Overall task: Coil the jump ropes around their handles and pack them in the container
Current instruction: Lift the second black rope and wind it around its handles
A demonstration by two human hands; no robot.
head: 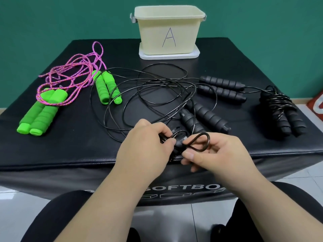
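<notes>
- The left hand (145, 145) was closed on a bundled black rope (176, 137).
- The right hand (215, 154) pinched the rope's loop (201, 142).
- The container (168, 30) stood well beyond both grips.

A plain teal wall (52, 23) stands at the far side. Glossy pale floor tiles (304, 173) lie near, around a black padded box (70, 154).
</notes>
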